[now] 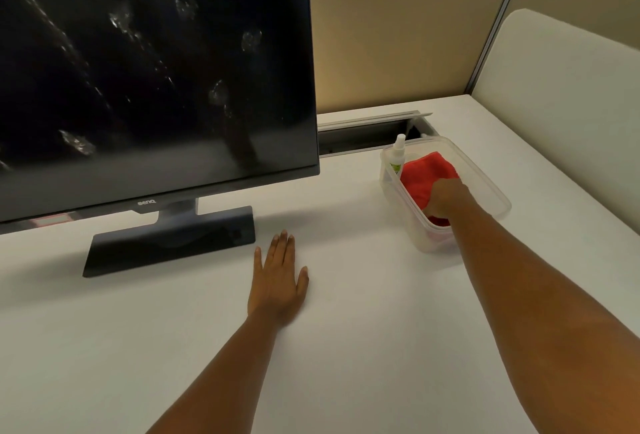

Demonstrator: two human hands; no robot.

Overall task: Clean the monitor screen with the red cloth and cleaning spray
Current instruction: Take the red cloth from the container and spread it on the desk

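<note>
The black monitor [152,63] fills the upper left, its dark screen marked with smudges and streaks. To its right stands a clear plastic container [485,184] with the red cloth [424,174] and a small white spray bottle [397,155] upright in its far left corner. My right hand [446,200] reaches down into the container and grips the red cloth, its fingers hidden in the fabric. Flat on the white desk, palm down with straight fingers, rests my left hand [278,278], just right of the monitor's base [169,243].
The white desk [346,347] stretches across the foreground. A cable slot [367,132] runs along the desk's back edge behind the container. Beige partition panels [398,46] close off the back, and a cream panel [561,115] walls the right side.
</note>
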